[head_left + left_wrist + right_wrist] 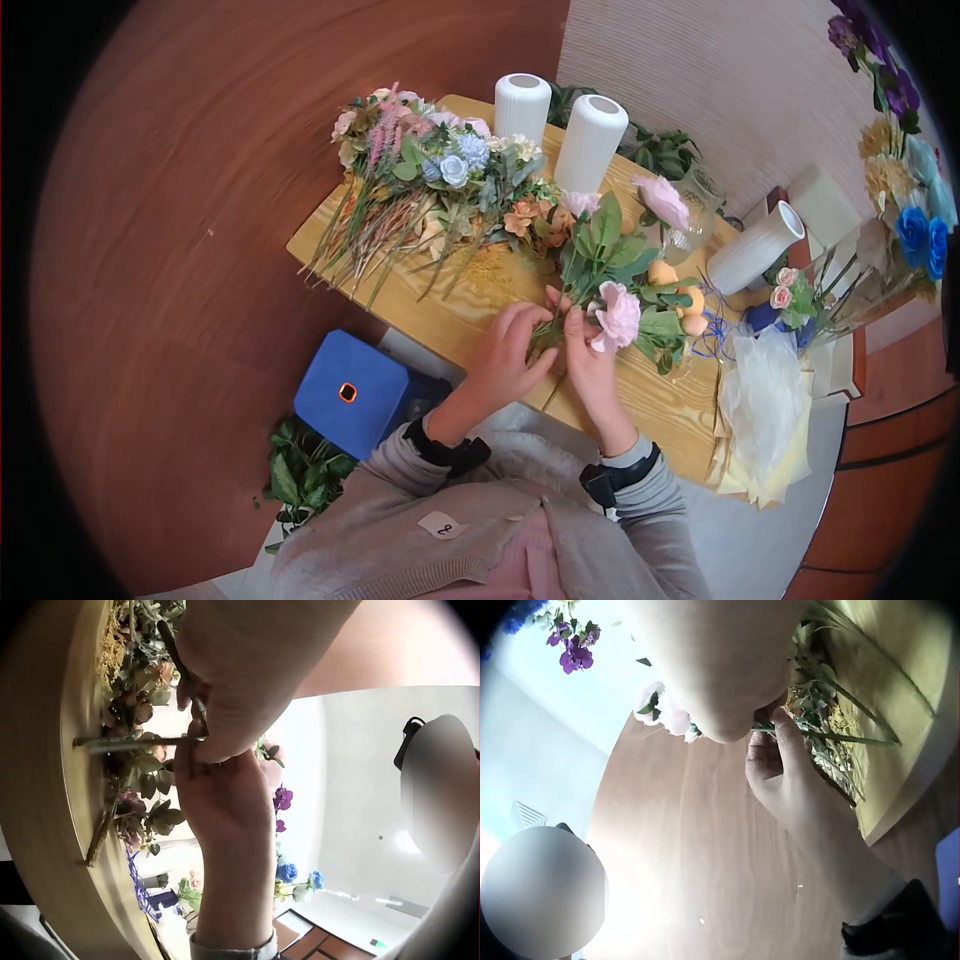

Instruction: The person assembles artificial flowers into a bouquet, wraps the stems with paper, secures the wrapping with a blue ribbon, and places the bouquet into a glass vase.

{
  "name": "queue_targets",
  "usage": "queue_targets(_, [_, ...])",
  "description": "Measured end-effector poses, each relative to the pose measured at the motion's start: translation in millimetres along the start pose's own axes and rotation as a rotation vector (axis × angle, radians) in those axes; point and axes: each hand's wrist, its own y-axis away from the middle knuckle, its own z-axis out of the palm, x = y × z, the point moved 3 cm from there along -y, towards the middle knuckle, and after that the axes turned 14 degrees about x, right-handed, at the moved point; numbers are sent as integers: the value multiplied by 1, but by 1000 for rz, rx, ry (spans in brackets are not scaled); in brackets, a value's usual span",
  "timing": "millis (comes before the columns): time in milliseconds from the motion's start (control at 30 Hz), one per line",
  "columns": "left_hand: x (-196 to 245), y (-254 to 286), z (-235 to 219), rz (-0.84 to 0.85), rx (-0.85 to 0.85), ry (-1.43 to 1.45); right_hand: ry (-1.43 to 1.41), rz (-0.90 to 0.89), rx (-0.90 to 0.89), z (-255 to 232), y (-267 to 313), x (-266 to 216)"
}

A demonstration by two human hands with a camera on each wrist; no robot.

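Both hands meet over the table's front part around a bunch of green flower stems. The left hand has its fingers curled round the stems, which stick out below it towards the tabletop. Close against it, the right hand pinches the stems higher up, near the leaves. Above the hands spread green leaves and pink flowers, one beside the right hand and a paler one farther back. The fingertips partly hide each other in both wrist views.
A pile of mixed artificial flowers lies at the table's back left. Two white vases stand behind, and another white vase leans at the right. Wrapping sheets hang over the right edge. A blue box is beside the table.
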Motion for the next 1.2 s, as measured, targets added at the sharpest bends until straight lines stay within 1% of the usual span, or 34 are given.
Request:
queue_targets(33, [-3, 2, 0, 0, 2, -2, -1, 0, -2, 0, 3, 4])
queue_targets(100, [-12, 5, 0, -119, 18, 51, 73, 2, -73, 1, 7, 13])
queue_targets(133, [-12, 4, -3, -119, 20, 50, 73, 1, -75, 2, 6, 13])
queue_targets(200, [-13, 3, -7, -190, -45, 149, 422, -237, -41, 1, 3, 6])
queue_targets(233, [-19, 8, -8, -191, -41, 147, 596, -358, -24, 1, 2, 1])
queue_targets(267, [-29, 15, -11, -232, 47, 194, 595, -359, -28, -1, 0, -4])
queue_targets(300, [-39, 21, -15, -271, 137, 239, 492, -256, -72, -3, -2, -10])
queue_targets(333, [-39, 16, -23, -270, 141, 237, 390, -153, -117, -3, -4, -13])
queue_targets(367, [-40, 6, -36, -370, 197, 387, 388, -156, -121, 0, -4, -16])
queue_targets(400, [-41, -6, -49, -467, 253, 536, 344, -193, -36, 1, -4, -19])
queue_targets(433, [-45, -20, -65, -456, 378, 519, 300, -229, 48, 2, -4, -23])
queue_targets(467, [-48, -35, -83, -446, 503, 501, 254, -61, 70, -2, -2, -27])
queue_targets(500, [-45, -55, -107, -422, 492, 409, 251, -64, 68, -5, -3, -25])
queue_targets(533, [-54, -69, -126, -351, 562, 348, 257, -139, 89, -9, -6, -24])
queue_targets(567, [-68, -84, -144, -364, 611, 272, 264, -212, 112, -13, -7, -24])
queue_targets(600, [-77, -101, -161, -257, 618, 206, 265, -218, 119, -14, -8, -27])
queue_targets(633, [-97, -116, -181, -178, 631, 31, 264, -220, 120, -16, -9, -26])
queue_targets(667, [-108, -132, -194, -176, 674, -51, 284, -224, 118, -18, -9, -25])
queue_targets(700, [-135, -146, -209, -102, 710, -180, 301, -229, 117, -19, -10, -24])
queue_targets(733, [-149, -160, -219, -89, 710, -294, 299, -232, 119, -21, -10, -22])
queue_targets(767, [-168, -172, -225, -87, 709, -292, 311, -218, 110, -21, -9, -21])
queue_targets(800, [-188, -182, -229, -57, 711, -412, 324, -205, 101, -22, -9, -19])
queue_targets(833, [-211, -187, -234, -28, 710, -532, 324, -205, 103, -23, -8, -18])
queue_targets(867, [-244, -188, -241, -28, 708, -529, 322, -190, 98, -23, -7, -17])
queue_targets(900, [-287, -189, -243, -241, 495, -536, 320, -177, 96, -23, -7, -16])
queue_targets(933, [-300, -189, -239, -448, 274, -536, 320, -177, 102, -24, -7, -16])
queue_targets(967, [-305, -188, -237, -447, 270, -533, 295, -152, 99, -25, -6, -15])
queue_targets(1033, [-318, -180, -231, -632, 208, -511, 272, -125, 98, -29, -7, -13])
queue_targets(1067, [-318, -177, -232, -568, 215, -546, 278, -148, 85, -31, -7, -11])
queue_targets(1100, [-320, -171, -232, -572, 212, -546, 283, -170, 70, -33, -8, -8])
queue_targets(1133, [-317, -168, -236, -352, 275, -827, 285, -166, 70, -33, -8, -5])
queue_targets(1167, [-313, -163, -235, -117, 330, -1094, 246, -230, 66, -33, -8, -4])
queue_targets(1200, [-316, -156, -232, -117, 321, -1089, 208, -294, 65, -35, -6, -6])
